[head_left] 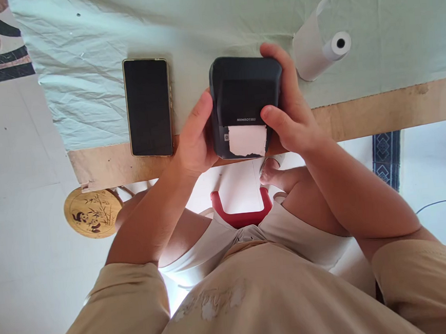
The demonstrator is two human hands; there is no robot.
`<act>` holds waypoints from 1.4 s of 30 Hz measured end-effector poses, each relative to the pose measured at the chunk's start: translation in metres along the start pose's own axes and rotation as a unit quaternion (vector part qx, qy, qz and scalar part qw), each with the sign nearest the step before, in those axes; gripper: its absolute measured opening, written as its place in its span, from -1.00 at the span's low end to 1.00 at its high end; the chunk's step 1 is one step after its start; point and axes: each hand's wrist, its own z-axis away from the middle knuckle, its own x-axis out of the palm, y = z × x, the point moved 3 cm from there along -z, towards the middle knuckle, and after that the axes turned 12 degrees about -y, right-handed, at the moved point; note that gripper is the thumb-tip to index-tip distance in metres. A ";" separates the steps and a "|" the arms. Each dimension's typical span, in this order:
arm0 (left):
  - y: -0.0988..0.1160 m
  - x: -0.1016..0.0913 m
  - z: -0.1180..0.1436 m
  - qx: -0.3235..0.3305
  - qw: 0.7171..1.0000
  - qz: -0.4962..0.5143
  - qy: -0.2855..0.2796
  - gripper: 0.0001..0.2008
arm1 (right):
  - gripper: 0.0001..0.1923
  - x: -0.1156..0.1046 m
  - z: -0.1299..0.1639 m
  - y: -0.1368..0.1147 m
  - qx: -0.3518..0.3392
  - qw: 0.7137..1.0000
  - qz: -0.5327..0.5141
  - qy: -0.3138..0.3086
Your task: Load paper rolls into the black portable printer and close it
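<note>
A black label printer (246,94) marked NIIMBOT is held between both my hands above the table's near edge. A short piece of white paper (247,140) with a torn edge sticks out of its near end. My left hand (197,138) grips the printer's left side, thumb along the edge and the other fingers hidden beneath. On the right side my right hand (291,105) is closed round it, its thumb on the top face near the paper. A smartphone (149,107) with a dark screen lies left of my left hand. Beyond my right hand stands a partly unrolled white paper roll (337,47).
A pale green cloth (211,13) covers the table, with a bare wooden edge (376,106) nearest me. Below are a round wooden stool top (95,213) with a panda picture and a red seat edge (246,217) between my legs. A thin cable (442,201) runs at the right.
</note>
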 end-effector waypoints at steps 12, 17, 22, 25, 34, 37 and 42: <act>-0.004 -0.009 0.000 -0.019 0.997 -0.008 0.073 -0.61 | -0.36 -0.001 0.001 -0.003 -0.026 0.999 0.035 0.009; -0.002 -0.009 0.000 -0.011 0.999 -0.011 0.049 -0.64 | -0.31 -0.002 0.001 -0.003 -0.012 0.998 0.063 0.006; 0.001 -0.010 0.000 0.013 0.999 -0.001 0.047 -0.73 | -0.24 -0.004 0.000 -0.001 -0.005 0.998 0.058 -0.031; 0.001 -0.011 0.000 0.020 0.998 0.001 0.063 -0.78 | -0.18 -0.005 0.001 -0.001 -0.004 0.996 0.068 -0.050; 0.002 0.004 -0.002 -0.009 0.999 0.029 0.043 -0.63 | -0.23 -0.010 0.006 -0.015 0.031 0.988 0.150 -0.018; 0.003 0.008 -0.001 -0.037 0.999 -0.005 0.039 -0.62 | -0.29 -0.012 0.006 -0.022 0.023 0.979 0.202 0.028; -0.001 -0.001 0.002 -0.052 0.996 -0.033 0.058 -0.59 | -0.34 -0.009 0.005 -0.031 0.025 0.967 0.246 0.063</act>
